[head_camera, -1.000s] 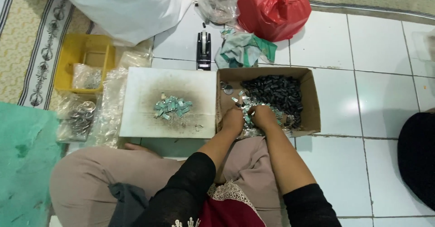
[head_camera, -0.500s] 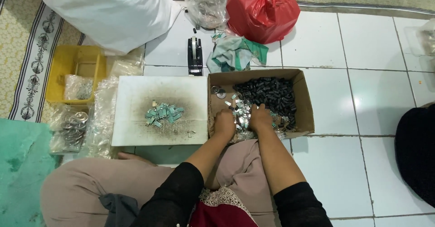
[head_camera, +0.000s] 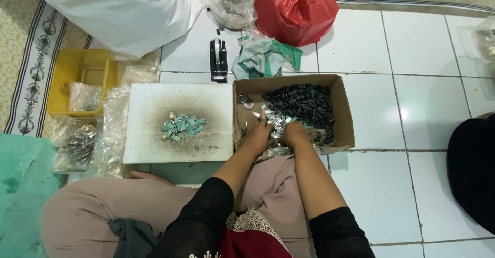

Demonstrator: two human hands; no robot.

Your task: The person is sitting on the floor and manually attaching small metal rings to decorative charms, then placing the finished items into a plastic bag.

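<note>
White tiled floor (head_camera: 412,103), cardboard box (head_camera: 344,108), both hands, left hand (head_camera: 259,134), right hand (head_camera: 295,132), finger positions unclear

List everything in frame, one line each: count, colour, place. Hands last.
cardboard box: 1, brown, on the floor tiles in front of the person
small dark parts: a heap, black, in the box's far half
small shiny pieces: a heap, silvery, in the box's near half
flat board: 1, white with sooty smudges, left of the box
small green pieces: a small pile, pale green, mid-board
tape dispenser: 1, black, beyond the board
crumpled cloth: 1, green-white, beyond the box
red bag: 1, tied, top centre
white sack: 1, top left
yellow tray: 1, left of the board
clear bags: several, left of the board
left hand: in the shiny pieces
right hand: in the shiny pieces
</note>
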